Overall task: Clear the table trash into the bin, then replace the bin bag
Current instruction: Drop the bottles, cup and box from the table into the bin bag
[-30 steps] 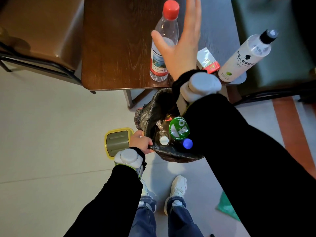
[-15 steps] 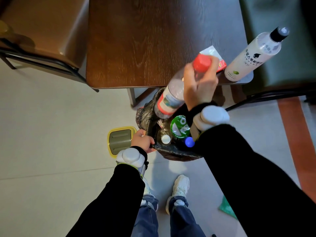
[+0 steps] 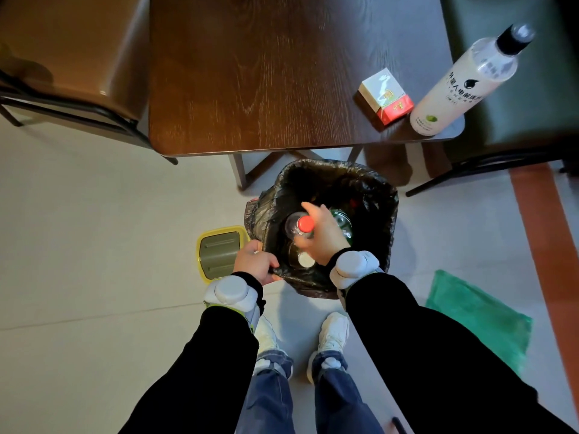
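My right hand (image 3: 324,238) reaches inside the black bin bag (image 3: 380,195), fingers curled around the red-capped bottle (image 3: 300,227), which stands upright among the trash. My left hand (image 3: 255,264) pinches the bag's near rim shut between thumb and fingers.

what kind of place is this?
Probably a canteen or small eatery, though not certain: a dark wood table flanked by padded metal-frame chairs, tiled floor, and a lined bin beside the table.
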{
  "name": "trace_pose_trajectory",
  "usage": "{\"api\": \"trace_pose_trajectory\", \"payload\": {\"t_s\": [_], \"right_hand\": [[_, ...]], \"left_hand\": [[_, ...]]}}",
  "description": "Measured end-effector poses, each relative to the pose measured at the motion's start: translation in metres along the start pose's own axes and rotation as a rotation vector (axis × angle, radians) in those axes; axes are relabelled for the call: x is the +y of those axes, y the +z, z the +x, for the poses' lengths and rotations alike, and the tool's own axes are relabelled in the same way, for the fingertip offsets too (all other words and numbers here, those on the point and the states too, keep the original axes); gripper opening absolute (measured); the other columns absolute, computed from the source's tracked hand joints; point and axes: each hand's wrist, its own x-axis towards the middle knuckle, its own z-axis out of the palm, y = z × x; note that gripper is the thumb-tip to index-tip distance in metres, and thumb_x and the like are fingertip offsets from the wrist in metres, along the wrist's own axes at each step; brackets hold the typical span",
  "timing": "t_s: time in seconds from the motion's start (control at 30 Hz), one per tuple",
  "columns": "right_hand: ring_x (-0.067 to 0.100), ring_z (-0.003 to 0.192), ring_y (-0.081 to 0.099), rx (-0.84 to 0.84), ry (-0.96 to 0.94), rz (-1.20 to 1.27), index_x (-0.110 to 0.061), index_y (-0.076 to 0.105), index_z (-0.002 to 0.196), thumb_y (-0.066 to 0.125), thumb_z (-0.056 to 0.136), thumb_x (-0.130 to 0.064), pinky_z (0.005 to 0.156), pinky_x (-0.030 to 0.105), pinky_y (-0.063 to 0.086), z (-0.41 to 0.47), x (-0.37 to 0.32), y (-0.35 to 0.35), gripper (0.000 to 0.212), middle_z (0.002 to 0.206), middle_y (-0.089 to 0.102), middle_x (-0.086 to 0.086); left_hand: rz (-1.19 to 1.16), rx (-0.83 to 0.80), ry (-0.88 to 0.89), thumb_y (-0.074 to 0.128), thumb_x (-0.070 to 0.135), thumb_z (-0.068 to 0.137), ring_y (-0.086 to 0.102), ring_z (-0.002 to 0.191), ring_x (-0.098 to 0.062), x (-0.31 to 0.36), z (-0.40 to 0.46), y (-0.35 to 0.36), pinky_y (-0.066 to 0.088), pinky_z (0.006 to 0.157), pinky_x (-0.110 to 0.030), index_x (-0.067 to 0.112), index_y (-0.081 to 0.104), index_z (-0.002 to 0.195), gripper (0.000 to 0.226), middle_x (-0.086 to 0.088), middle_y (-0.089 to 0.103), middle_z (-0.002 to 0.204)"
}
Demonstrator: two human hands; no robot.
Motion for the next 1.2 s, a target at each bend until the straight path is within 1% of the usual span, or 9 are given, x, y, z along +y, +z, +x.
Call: {"api": "trace_pose_trajectory", "payload": {"t_s": [0.07,0.17,0.27,0.37,0.57,0.7,0.87,1.07,1.2], "right_hand": [[0.029,0.128,0.043,0.337,-0.009,0.152,-0.008,0.050,0.129,0.056,0.081,-0.008,0.110,0.035,0.031,-0.005,-0.001,-0.016,0.049,0.132,0.053,0.014],[0.032,0.105,0.054,0.810,0.054,0.301,-0.002,0.059,0.112,0.055,0.079,-0.005,0.097,0.035,0.040,-0.004,-0.006,-0.057,0.034,0.110,0.060,0.018],[0.032,0.107,0.052,1.079,0.130,0.482,0.001,0.057,0.113,0.059,0.080,-0.009,0.094,0.028,0.036,0.005,-0.012,-0.100,0.035,0.112,0.058,0.020],[0.027,0.121,0.046,1.237,0.151,0.652,-0.001,0.047,0.127,0.068,0.077,-0.022,0.096,0.016,0.030,0.012,-0.015,-0.144,0.058,0.127,0.050,0.016],[0.022,0.141,0.027,1.214,-0.066,0.601,-0.004,0.023,0.143,0.072,0.069,-0.033,0.115,0.029,0.017,0.030,-0.020,-0.217,0.094,0.151,0.029,0.012],[0.018,0.130,0.039,1.118,-0.115,0.434,-0.003,0.034,0.139,0.067,0.075,-0.023,0.109,0.019,0.023,0.042,-0.020,-0.232,0.075,0.141,0.043,0.010],[0.009,0.095,0.056,1.073,-0.120,0.422,-0.006,0.055,0.116,0.054,0.084,-0.012,0.082,0.001,0.036,0.043,-0.012,-0.234,0.033,0.101,0.059,-0.004],[0.022,0.092,0.063,1.178,-0.263,0.400,-0.008,0.062,0.113,0.059,0.083,-0.028,0.083,0.025,0.051,0.020,-0.006,-0.207,0.036,0.097,0.066,0.001],[0.028,0.086,0.062,1.267,-0.230,0.369,-0.010,0.067,0.107,0.064,0.078,-0.032,0.072,0.001,0.036,0.017,0.005,-0.182,0.037,0.090,0.065,0.001]], "left_hand": [[-0.004,0.002,0.002,0.043,-0.020,0.070,0.054,0.077,-0.036,-0.001,-0.001,0.000,0.054,0.042,-0.029,0.006,0.051,0.089,0.033,-0.019,0.053,0.094],[0.010,0.008,-0.007,0.044,-0.020,0.070,0.056,0.084,-0.039,-0.003,0.000,0.003,0.056,0.059,-0.039,0.002,0.051,0.115,0.050,-0.026,0.055,0.111],[0.023,0.015,-0.005,0.042,-0.020,0.070,0.056,0.086,-0.040,-0.003,0.000,0.012,0.056,0.068,-0.047,0.002,0.050,0.113,0.050,-0.026,0.055,0.112],[0.007,-0.007,0.004,0.039,-0.023,0.067,0.050,0.086,-0.036,-0.003,0.001,0.023,0.049,0.081,-0.063,0.005,0.048,0.090,0.037,-0.021,0.052,0.099],[-0.003,-0.015,0.005,0.040,-0.022,0.065,0.052,0.085,-0.036,-0.011,0.012,0.046,0.057,0.058,-0.047,0.006,0.045,0.077,0.031,-0.018,0.053,0.092],[0.038,-0.011,0.013,0.045,-0.018,0.059,0.044,0.082,-0.029,-0.016,0.020,0.061,0.048,0.079,-0.059,0.012,0.038,0.070,0.033,-0.014,0.046,0.087],[0.037,0.015,0.024,0.046,-0.018,0.056,0.048,0.081,-0.031,-0.014,0.027,0.078,0.051,0.073,-0.063,0.013,0.037,0.061,0.033,-0.013,0.048,0.082],[-0.006,0.022,0.018,0.044,-0.020,0.060,0.051,0.084,-0.035,-0.001,0.034,0.094,0.057,0.059,-0.046,0.014,0.040,0.062,0.035,-0.012,0.049,0.082],[-0.038,0.023,0.025,0.044,-0.021,0.059,0.051,0.085,-0.037,0.006,0.037,0.101,0.056,0.065,-0.052,0.012,0.037,0.060,0.034,-0.017,0.050,0.090]]}}
